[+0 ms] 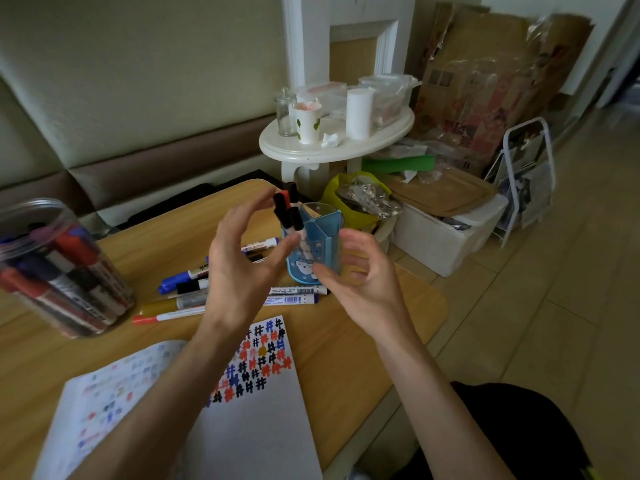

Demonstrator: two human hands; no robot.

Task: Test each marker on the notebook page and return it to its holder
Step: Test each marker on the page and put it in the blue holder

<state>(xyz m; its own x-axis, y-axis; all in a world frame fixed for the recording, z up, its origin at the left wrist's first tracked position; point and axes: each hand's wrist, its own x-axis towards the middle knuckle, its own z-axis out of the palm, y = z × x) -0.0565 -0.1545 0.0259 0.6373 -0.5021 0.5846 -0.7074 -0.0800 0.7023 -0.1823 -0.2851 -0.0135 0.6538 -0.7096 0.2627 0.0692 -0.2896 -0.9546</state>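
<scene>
The left hand is held up with its fingers spread and bent, and nothing is gripped in it. Its fingers are curved near the tops of the markers that are stood in the blue holder. Whether they are touched cannot be told. The right hand is held loose and empty just in front of the holder, maybe so that the holder can be kept from tipping. The markers in the holder are stood caps up in one part, likely because they are tested and put back. More markers are laid flat on the table between the holder and the notebook, so they are likely yet to be tried. The top of the open page is filled with small marks in many colours. A clear jar packed with markers is seen at the left.
</scene>
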